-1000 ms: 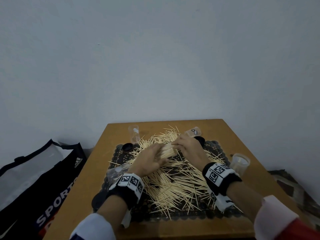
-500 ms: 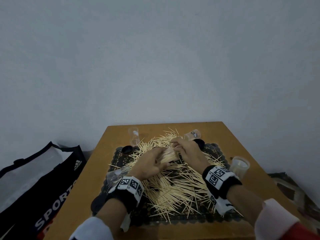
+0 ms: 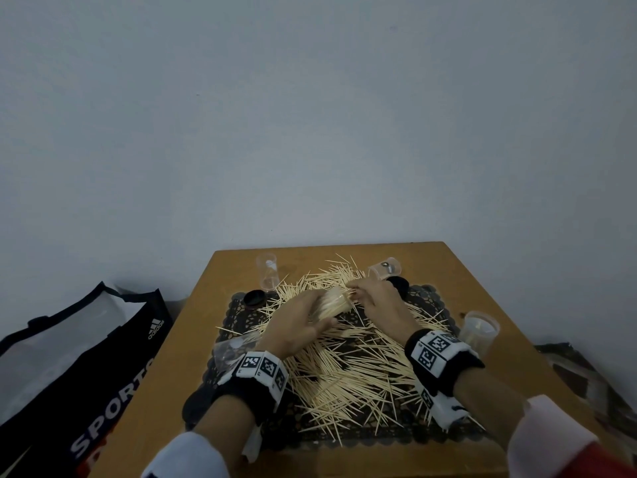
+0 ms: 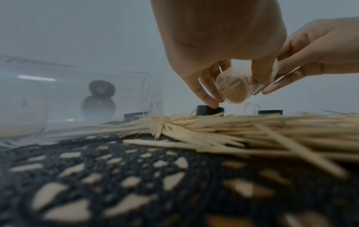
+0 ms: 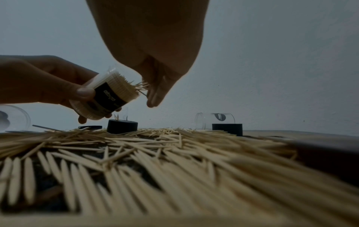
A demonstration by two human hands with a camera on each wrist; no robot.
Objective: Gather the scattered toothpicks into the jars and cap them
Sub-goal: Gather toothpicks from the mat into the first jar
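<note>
My left hand grips a clear jar packed with toothpicks, tilted with its mouth toward the right hand. In the right wrist view the jar carries a black label, and a few toothpicks stick out of its mouth. My right hand pinches those toothpicks at the mouth. From the left wrist I see the jar's base between the left fingers. Loose toothpicks cover the black lace mat below both hands.
An empty jar stands at the back left and another at the right edge. Two more lie on their sides. Black caps sit on the mat. A sports bag lies left of the wooden table.
Both hands stay together over the back of the pile, the left still holding the jar. The table sits slightly lower in the head view.
</note>
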